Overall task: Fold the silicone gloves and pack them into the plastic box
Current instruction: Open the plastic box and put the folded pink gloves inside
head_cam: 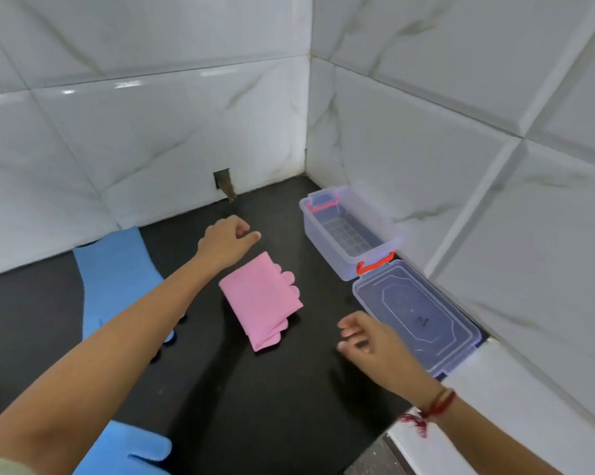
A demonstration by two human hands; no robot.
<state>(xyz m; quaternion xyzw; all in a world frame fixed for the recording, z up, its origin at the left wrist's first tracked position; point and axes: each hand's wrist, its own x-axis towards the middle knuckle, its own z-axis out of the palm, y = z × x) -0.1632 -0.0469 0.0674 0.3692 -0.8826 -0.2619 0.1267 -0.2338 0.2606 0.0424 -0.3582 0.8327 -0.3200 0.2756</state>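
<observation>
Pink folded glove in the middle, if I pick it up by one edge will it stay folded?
Probably floppy: the pink glove lies in soft, uneven layers on the black counter. Lifted by one edge, the fold would likely fall open; pinching both layers seems safer. It looks thin, so likely light.

Our left hand (225,240) was stretched forward, fingers loosely curled, gripping nothing; our right hand (368,341) hovered nearer us, loosely curled, empty.
</observation>
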